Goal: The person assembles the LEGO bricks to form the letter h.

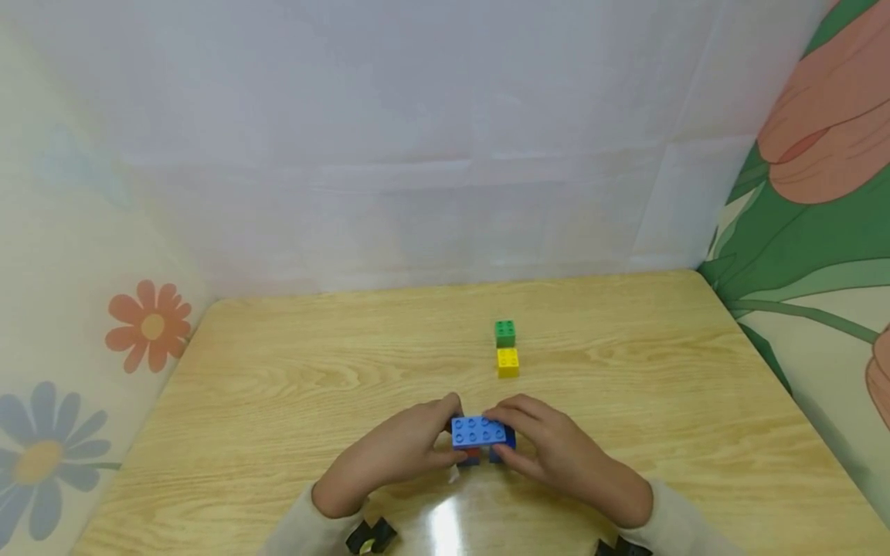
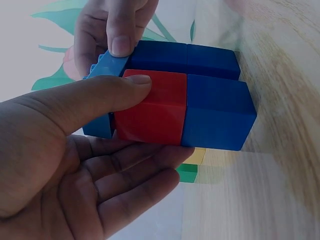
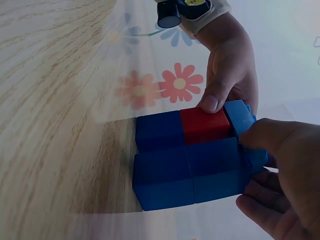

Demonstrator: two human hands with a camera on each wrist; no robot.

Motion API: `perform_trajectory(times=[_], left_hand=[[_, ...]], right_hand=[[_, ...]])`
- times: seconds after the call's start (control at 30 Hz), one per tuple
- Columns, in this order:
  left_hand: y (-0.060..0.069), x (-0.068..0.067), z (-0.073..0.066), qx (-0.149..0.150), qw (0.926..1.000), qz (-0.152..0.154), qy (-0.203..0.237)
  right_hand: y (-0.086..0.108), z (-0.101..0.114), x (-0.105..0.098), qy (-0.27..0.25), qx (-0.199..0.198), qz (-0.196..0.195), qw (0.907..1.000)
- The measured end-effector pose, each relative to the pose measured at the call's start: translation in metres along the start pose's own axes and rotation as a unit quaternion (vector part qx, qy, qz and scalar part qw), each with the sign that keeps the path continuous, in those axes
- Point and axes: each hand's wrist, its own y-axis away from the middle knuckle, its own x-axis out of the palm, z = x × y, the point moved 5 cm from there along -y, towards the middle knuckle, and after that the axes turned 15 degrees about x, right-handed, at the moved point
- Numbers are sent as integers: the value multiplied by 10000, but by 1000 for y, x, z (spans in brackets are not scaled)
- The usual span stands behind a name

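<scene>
A flat light blue building brick (image 1: pixel 478 432) lies across two short stacks on the table. The left stack has a red brick (image 2: pixel 152 107) over a dark blue brick (image 2: pixel 220 112); the right stack is two dark blue bricks (image 3: pixel 162 177). My left hand (image 1: pixel 417 442) holds the left stack, thumb against the red brick and fingers on its far side. With thumb and fingers, my right hand (image 1: pixel 552 444) pinches the light blue brick at its right end. In the right wrist view, that brick looks slightly tilted at the right stack; whether it is pressed fully on, I cannot tell.
Behind the hands, a green brick (image 1: pixel 504 333) and a yellow brick (image 1: pixel 507 362) stand in line on the wooden table (image 1: pixel 313 347). A white cloth (image 1: pixel 417 154) hangs along the far edge. Flower-patterned sheets flank both sides.
</scene>
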Motion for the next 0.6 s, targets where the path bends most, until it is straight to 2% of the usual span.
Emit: perform_trajectory(times=[0.6], left_hand=[[0,2,4,60,10000,14,-2]], right_hand=[[-1,2,0,74,-20,-64,9999]])
